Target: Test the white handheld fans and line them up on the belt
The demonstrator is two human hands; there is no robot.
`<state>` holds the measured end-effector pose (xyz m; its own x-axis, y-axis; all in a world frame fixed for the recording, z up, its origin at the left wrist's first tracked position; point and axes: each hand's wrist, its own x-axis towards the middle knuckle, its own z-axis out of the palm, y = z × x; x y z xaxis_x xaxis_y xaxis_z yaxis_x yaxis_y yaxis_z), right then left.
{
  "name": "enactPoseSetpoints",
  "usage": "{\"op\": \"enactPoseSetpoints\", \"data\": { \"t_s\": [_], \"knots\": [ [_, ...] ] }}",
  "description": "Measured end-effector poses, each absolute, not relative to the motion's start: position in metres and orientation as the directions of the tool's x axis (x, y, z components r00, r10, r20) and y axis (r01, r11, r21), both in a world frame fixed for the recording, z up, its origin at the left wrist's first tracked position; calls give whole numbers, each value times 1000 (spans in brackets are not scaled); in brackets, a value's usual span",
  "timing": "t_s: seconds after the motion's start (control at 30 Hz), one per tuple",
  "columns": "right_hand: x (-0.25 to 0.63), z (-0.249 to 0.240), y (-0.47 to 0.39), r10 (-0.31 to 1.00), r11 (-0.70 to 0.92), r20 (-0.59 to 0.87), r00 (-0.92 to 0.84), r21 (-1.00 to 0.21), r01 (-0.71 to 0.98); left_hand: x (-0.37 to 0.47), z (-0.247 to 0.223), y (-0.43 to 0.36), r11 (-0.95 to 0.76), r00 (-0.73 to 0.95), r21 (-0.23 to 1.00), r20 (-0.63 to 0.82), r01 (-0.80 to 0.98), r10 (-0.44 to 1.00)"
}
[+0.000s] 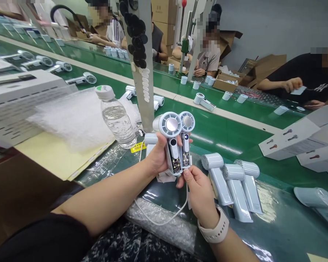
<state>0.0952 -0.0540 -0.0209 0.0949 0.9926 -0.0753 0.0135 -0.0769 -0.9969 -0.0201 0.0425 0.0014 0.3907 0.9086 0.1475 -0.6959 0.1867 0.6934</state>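
My left hand point(159, 156) is closed around two pale blue handheld fans side by side. On both, the front of the handle is uncovered and a circuit board shows. The left fan point(171, 124) has a dark round display; the right fan point(187, 122) has a lit display with digits. At the bottom end of the right fan, my right hand point(199, 189) pinches the end of a white cable point(164, 222), its plug hidden by the fingers. The cable loops down and left below my hands. Another pale blue fan point(151, 138) lies behind my left hand.
Several pale blue fans point(237, 193) lie to the right. A water bottle point(117, 116) stands left beside a metal post point(143, 80). White boxes point(297, 134) are at the right. Beyond, a green conveyor point(221, 127) carries fan parts, with several people working along it.
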Motion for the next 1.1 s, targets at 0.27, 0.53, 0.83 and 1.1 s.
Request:
{"op": "enactPoseSetpoints", "data": {
  "t_s": [0.27,0.53,0.83,1.1],
  "knots": [
    [124,-8,-50,947,151,225,230,-942,299,-25,-3,52,339,437,604,17,-721,899],
    [131,-2,-47,990,115,102,97,-983,-141,-21,-7,36,162,614,874,180,-458,768],
    [145,6,-46,985,86,32,169,-943,-321,-21,-2,46,477,644,719,-53,-506,763],
    [141,7,-49,989,133,109,101,-951,-279,-19,2,30,362,687,799,87,-481,721]
  ]
}}
